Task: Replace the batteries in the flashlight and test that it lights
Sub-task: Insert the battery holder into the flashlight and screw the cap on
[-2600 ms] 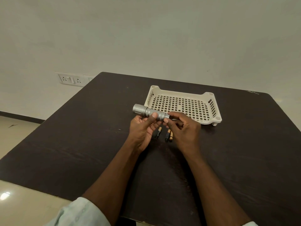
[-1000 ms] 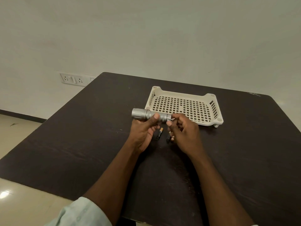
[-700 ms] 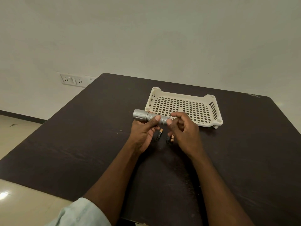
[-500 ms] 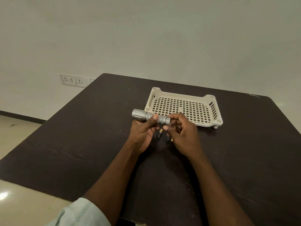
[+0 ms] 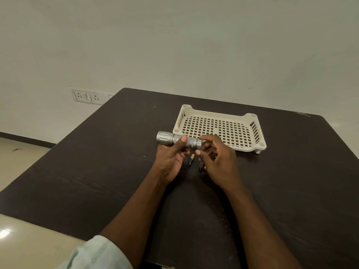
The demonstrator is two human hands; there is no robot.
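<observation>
A: Where's the ribbed silver metal flashlight (image 5: 177, 140)?
B: Above the dark wooden table (image 5: 97, 171), left hand (image 5: 171, 158) clamped round it; right hand (image 5: 217, 158) fingers pinch its tail end.
A: Any writing?
B: None legible, even on the black-and-gold batteries (image 5: 190, 161).

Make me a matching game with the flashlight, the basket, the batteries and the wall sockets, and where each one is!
Things:
1. silver metal flashlight
2. cream plastic lattice basket
3. small black-and-gold batteries
4. white wall sockets

Places:
A. lying on the dark table, under the hands
B. on the wall, far left
C. held in the left hand
D. standing on the table behind the hands

Pairs: 1-C, 2-D, 3-A, 4-B
</observation>
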